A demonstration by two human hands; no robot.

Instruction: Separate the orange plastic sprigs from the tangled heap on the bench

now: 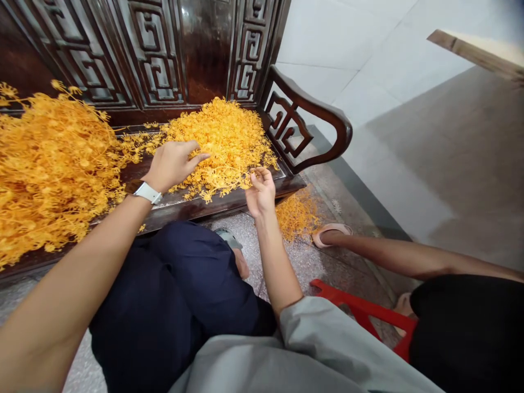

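Far left: large heap of yellow pieces [53, 169], thin branching stems with frilly tips, piled on the seat and spreading past its front edge

Next, my left forearm crosses in; pale band [148, 192] on the wrist, too small for me to tell whether it bears writing

My left hand [175, 165] is over the seat at the near-left side of the second heap, palm down, loosely open, a gap between thumb and forefinger; whether a stem lies against the tips I cannot tell

Behind: dark wooden bench [207, 52], glossy back, angular carved openwork the boldest marking in view

Centre: second yellow heap [229, 136], lower and smaller, joined to the first by a loose scatter; my dark blue trousers [184, 278] below

My right hand [262, 194] at its near-right edge, palm up, fingers curled in towards the thumb; what they have hold of, if anything, I cannot tell

Right of that: orange-yellow pile [297, 215] on the floor, below the curved armrest [344, 128]; beside it another person's pink shoe [332, 233], then a red stool [362, 305] partly behind black clothing [466, 327]
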